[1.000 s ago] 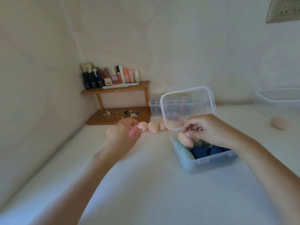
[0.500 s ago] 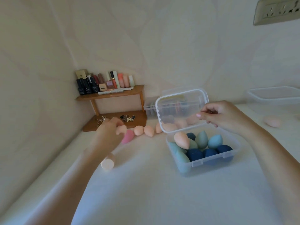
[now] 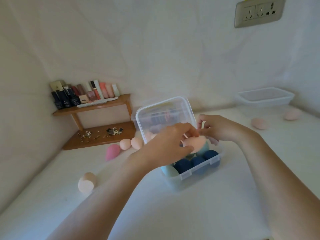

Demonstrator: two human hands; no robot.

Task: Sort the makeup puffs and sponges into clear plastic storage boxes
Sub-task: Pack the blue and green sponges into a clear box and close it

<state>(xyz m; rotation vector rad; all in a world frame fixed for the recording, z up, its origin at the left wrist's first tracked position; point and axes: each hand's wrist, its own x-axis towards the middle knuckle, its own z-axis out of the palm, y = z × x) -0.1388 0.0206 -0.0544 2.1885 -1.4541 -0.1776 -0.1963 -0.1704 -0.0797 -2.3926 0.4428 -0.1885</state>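
A clear plastic box (image 3: 199,172) stands in the middle with its hinged lid (image 3: 162,115) raised. Inside lie dark blue sponges (image 3: 183,165) and teal sponges (image 3: 170,171). My left hand (image 3: 166,142) holds a peach sponge (image 3: 195,142) just above the box's contents. At the lid's right edge my right hand (image 3: 218,128) has its fingertips pinched, apparently on the lid. Loose on the table are a pink sponge (image 3: 112,152), two peach sponges (image 3: 125,144) beside it and another peach sponge (image 3: 86,182) nearer me.
A wooden shelf (image 3: 97,108) with cosmetic bottles and small jewellery fills the back left corner. A second clear box (image 3: 265,97) sits at the back right, with two pale pink sponges (image 3: 258,123) in front of it. A wall socket (image 3: 258,12) is up right.
My left hand has come from the loose sponges on the left to above the box, carrying a peach sponge. My right hand has stayed at the lid's right edge.
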